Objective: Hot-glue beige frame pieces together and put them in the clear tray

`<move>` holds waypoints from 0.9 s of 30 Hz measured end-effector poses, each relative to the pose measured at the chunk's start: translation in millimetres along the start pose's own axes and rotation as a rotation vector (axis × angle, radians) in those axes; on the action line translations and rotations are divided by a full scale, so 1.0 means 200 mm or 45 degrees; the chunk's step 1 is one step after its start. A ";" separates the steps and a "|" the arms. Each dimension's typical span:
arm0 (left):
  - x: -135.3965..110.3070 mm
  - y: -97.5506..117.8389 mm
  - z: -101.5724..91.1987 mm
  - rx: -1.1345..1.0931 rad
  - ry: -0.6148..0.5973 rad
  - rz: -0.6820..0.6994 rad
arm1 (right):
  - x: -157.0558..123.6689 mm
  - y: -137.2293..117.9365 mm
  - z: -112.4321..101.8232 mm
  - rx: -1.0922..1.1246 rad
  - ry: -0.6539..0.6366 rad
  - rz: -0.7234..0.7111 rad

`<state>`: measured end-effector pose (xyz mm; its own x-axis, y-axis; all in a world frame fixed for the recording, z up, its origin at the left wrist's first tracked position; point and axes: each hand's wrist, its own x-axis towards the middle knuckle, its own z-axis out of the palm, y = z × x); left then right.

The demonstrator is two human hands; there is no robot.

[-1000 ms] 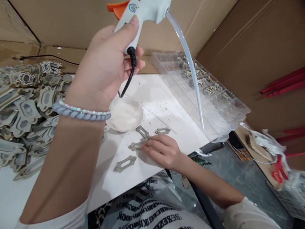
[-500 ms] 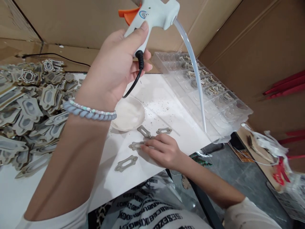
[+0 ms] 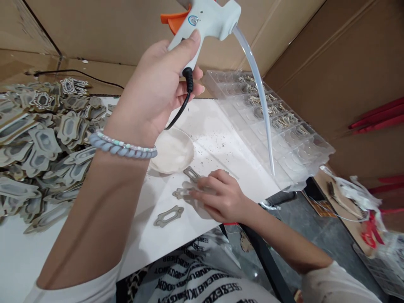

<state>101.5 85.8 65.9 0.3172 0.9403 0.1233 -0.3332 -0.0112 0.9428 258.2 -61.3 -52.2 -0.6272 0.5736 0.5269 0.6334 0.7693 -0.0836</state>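
Observation:
My left hand point(image 3: 164, 84) is raised over the table, wrapped round the handle of a white hot glue gun point(image 3: 205, 25) with an orange trigger. From the gun's back end a long translucent glue stick point(image 3: 259, 84) bends down. My right hand point(image 3: 224, 195) is low over the white tabletop, its fingers bent and apart. Its fingertips are at the right end of a grey frame-shaped piece point(image 3: 179, 193); the thumb is hidden. Just above lies another grey frame piece point(image 3: 190, 173), and nearer me a third frame piece point(image 3: 168, 216). One more is mostly covered by my fingers.
A large heap of grey frame pieces point(image 3: 44, 143) covers the table's left side. Behind my left wrist is a round pale dish point(image 3: 175, 151). A clear compartment box point(image 3: 296, 155) with small metal parts stands at the right. Cardboard walls point(image 3: 110, 29) rise behind.
My right hand has shifted slightly, and its fingers now cover most of the piece that showed above them. My left hand still holds the glue gun; the view has moved a little.

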 end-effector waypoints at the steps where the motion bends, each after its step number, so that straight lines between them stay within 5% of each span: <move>1: 0.00 0.00 0.00 -0.004 0.002 0.000 | -0.01 0.00 0.00 0.022 -0.025 -0.018; 27: -0.01 0.01 0.00 -0.013 -0.006 -0.026 | -0.05 -0.02 0.01 -0.048 -0.058 0.068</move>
<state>99.7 84.8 68.2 0.3284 0.9387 0.1052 -0.3356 0.0118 0.9419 260.9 -68.7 -59.2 -0.6116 0.6263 0.4834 0.6826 0.7267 -0.0778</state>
